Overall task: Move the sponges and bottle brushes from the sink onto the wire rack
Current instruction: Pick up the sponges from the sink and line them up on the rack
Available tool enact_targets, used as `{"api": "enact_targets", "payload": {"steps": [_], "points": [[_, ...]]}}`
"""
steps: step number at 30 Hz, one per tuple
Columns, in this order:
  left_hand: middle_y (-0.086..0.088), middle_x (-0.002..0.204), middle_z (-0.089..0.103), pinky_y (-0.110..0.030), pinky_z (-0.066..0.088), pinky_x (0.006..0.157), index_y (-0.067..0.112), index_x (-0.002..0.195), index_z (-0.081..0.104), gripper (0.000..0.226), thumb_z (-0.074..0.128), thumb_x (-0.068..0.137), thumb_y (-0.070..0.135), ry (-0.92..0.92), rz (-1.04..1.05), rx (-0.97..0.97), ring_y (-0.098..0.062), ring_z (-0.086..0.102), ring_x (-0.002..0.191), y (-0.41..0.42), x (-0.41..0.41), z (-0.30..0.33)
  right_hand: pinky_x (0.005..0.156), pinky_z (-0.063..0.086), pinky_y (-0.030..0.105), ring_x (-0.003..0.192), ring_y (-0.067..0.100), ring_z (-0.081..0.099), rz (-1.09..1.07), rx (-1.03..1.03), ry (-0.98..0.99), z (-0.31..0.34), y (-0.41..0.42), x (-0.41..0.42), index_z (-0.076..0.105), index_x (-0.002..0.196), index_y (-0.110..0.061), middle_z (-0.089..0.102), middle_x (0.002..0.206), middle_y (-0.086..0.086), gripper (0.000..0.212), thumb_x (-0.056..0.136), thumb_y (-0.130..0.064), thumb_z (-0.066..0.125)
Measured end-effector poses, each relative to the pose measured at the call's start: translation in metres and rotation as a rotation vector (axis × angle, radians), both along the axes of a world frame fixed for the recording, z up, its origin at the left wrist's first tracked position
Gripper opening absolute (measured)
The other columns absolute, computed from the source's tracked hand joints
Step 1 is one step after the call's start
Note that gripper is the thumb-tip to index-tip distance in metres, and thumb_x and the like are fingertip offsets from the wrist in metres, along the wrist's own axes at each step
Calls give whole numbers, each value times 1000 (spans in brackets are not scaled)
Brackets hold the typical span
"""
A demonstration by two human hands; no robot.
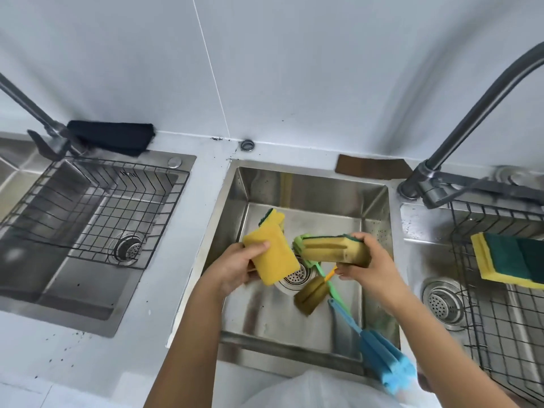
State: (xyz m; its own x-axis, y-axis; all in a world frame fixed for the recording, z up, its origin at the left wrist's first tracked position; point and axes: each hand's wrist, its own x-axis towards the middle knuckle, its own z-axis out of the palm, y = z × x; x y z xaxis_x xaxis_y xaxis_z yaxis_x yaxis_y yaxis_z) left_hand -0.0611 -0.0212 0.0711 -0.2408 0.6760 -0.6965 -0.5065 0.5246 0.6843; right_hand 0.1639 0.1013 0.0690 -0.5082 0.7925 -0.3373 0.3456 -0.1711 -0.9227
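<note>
Over the middle sink (309,184), my left hand (235,267) grips a yellow sponge (272,254) by its lower edge. My right hand (369,262) holds a second yellow sponge with a green scouring side (334,250), lying sideways. Another yellow-and-green sponge (272,216) leans in the sink's back left. On the sink floor lie a yellow-headed bottle brush (312,294), a green-handled brush (335,293) and a blue foam brush (382,354) that sticks out over the front rim. Two sponges (512,260) rest on the right wire rack (471,290).
A second wire rack (97,210) sits in the left sink. Grey taps rise at the left (32,113) and right (471,113). A black cloth (112,136) and a brown pad (372,167) lie by the back wall.
</note>
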Motion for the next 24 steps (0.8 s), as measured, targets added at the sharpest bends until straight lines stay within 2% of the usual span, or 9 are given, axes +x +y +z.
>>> {"api": "enact_targets", "payload": {"steps": [2, 4, 8, 10, 12, 15, 16, 20, 24], "points": [[-9, 109, 65, -29, 54, 59, 11, 117, 54, 30, 56, 88, 21, -42, 47, 50, -21, 63, 93, 2, 9, 8, 52, 56, 23, 62, 15, 65, -36, -27, 73, 7, -3, 12, 56, 97, -28, 63, 83, 3, 47, 72, 8, 72], [-8, 112, 64, -34, 52, 72, 12, 120, 52, 32, 55, 89, 18, -61, 35, 89, -22, 61, 98, 4, 22, 17, 50, 54, 22, 56, 12, 63, -67, -32, 126, 13, -4, 27, 56, 104, -17, 63, 78, 5, 39, 74, 2, 73], [-4, 113, 64, -43, 46, 96, 17, 125, 52, 38, 56, 88, 9, 13, -1, 170, -23, 59, 105, 11, 47, 24, 73, 61, 35, 84, 22, 64, -131, -99, 228, 17, -6, 53, 59, 107, -15, 61, 99, 8, 47, 69, 10, 73], [-1, 109, 65, -33, 53, 88, 15, 125, 52, 43, 58, 85, 0, 42, 47, 256, -17, 61, 101, 15, 68, 29, 82, 57, 35, 93, 19, 63, -140, -152, 298, 21, -6, 72, 60, 109, -18, 62, 106, 6, 48, 67, 1, 76], [0, 106, 65, -23, 53, 76, 18, 118, 56, 44, 62, 81, -5, 131, 71, 300, -14, 61, 98, 18, 84, 32, 86, 55, 35, 96, 19, 64, -162, -288, 462, 25, -4, 87, 62, 107, -15, 64, 108, 8, 38, 71, -13, 70], [-5, 107, 58, -23, 49, 75, 24, 108, 58, 45, 73, 73, 0, 483, 72, 250, -18, 58, 96, 28, 111, 39, 76, 59, 34, 91, 20, 66, -294, -377, 555, 35, 1, 114, 67, 100, -11, 68, 104, 10, 24, 85, -27, 56], [-5, 108, 57, -21, 49, 71, 22, 108, 59, 45, 75, 71, 2, 531, 72, 250, -18, 59, 93, 31, 121, 43, 71, 60, 33, 90, 21, 66, -361, -384, 537, 37, 3, 123, 68, 97, -11, 69, 103, 10, 24, 90, -28, 52], [-3, 101, 62, -19, 51, 46, 24, 101, 60, 36, 75, 73, 7, 426, -47, 365, -15, 64, 67, 50, 172, 59, 55, 58, 28, 83, 22, 65, -532, -324, 480, 47, 14, 171, 70, 86, -12, 69, 97, 8, 23, 93, -13, 49], [-5, 104, 67, -22, 56, 54, 19, 119, 54, 50, 69, 77, -2, 351, -137, 411, -14, 73, 70, 74, 221, 70, 56, 58, 27, 87, 22, 64, -606, -322, 522, 54, 26, 215, 68, 91, -8, 66, 100, 10, 15, 90, -10, 53]]}}
